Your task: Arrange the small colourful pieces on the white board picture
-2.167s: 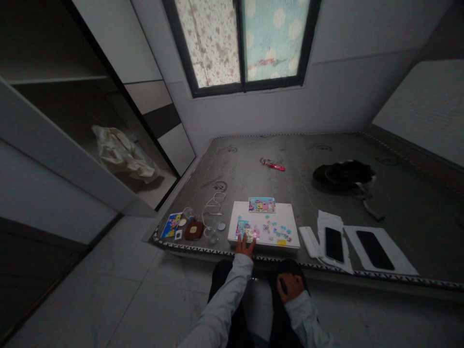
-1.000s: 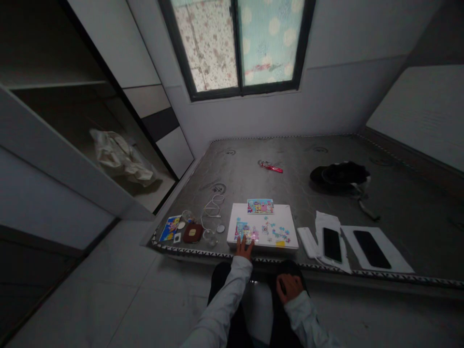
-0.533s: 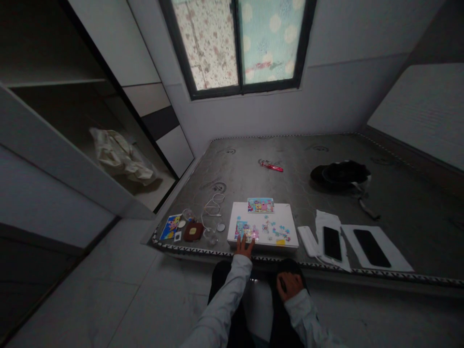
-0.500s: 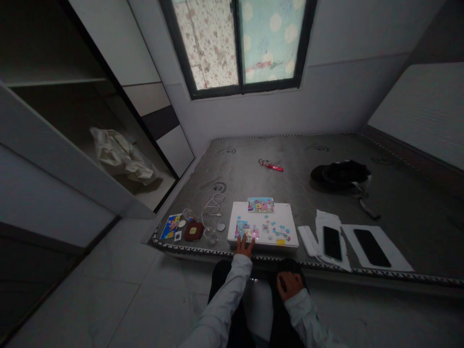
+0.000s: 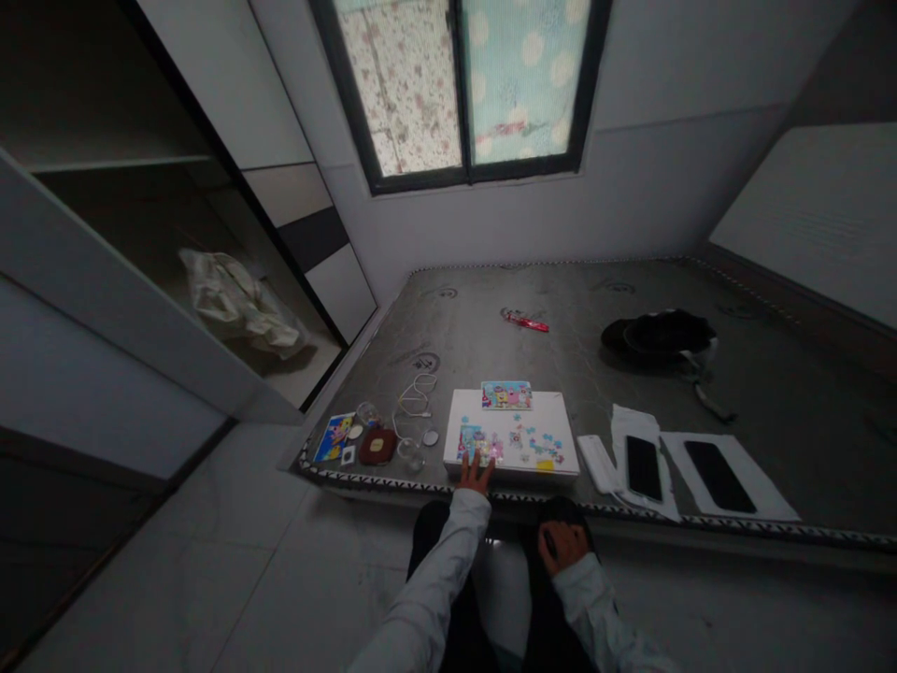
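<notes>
My left hand (image 5: 475, 474) reaches to the front edge of a white box (image 5: 505, 404), its fingers spread over the lower edge of a partly assembled jigsaw puzzle (image 5: 480, 443). Loose puzzle pieces (image 5: 545, 444) are scattered on the right half of the lid, with a yellow piece (image 5: 545, 465) near the front edge. A colourful picture card (image 5: 505, 395) lies at the back of the box. My right hand (image 5: 564, 545) rests on my right knee, fingers curled in and apart from the box. I make out no object in it.
Left of the box are a brown pouch (image 5: 377, 446), a white cable (image 5: 415, 404), a clear container (image 5: 410, 454) and a cartoon card (image 5: 333, 437). Rightward lie a white power bank-like block (image 5: 595, 463), a phone (image 5: 643, 468), a dark slab (image 5: 719, 477) and a black cap (image 5: 659, 338).
The view has shifted very slightly. Both hands stay nearly where they were, the left on the puzzle's edge and the right on my knee.
</notes>
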A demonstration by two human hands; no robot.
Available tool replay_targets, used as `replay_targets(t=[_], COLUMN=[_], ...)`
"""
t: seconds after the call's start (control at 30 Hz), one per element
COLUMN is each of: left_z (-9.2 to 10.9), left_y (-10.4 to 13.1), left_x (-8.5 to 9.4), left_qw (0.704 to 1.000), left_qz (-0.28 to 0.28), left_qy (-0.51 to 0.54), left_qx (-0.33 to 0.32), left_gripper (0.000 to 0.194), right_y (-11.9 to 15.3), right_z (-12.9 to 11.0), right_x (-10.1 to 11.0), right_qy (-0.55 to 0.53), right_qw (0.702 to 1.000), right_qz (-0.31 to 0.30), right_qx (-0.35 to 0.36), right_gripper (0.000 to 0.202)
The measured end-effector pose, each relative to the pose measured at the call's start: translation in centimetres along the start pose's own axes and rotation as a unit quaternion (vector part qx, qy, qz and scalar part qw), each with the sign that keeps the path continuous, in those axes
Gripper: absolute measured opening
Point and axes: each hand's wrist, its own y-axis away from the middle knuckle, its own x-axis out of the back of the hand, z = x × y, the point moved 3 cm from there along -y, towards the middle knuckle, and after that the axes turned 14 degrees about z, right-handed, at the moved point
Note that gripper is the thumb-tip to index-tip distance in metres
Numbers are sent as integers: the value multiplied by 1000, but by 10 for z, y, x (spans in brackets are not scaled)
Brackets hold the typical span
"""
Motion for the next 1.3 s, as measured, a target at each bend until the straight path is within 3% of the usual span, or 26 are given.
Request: replay_targets(t=[0.3,0.47,0.8,1.0,1.3], left_z=[-3,-4,7,12,11], left_y=[-4,-8,-16,-17,-24], left_x=[-2,-8,-11,-17,-20], left_qw=[1000,1000,1000,999,998], left_qz=[6,15,-13,-22,-53], left_qy=[17,15,1,-18,-25], left_qx=[7,5,9,13,8], left_gripper=[85,82,75,78,68], right_y=[9,10,3,-55,-175], right_z=[5,4,1,3,7], right_x=[-3,-2,-7,-28,-76], right_qy=[12,14,-2,-11,46], right_qw=[1000,999,997,991,951], right_qz=[-24,-22,-76,-133,-306], right_qx=[2,44,15,8,-3], right_gripper=[15,13,17,18,27])
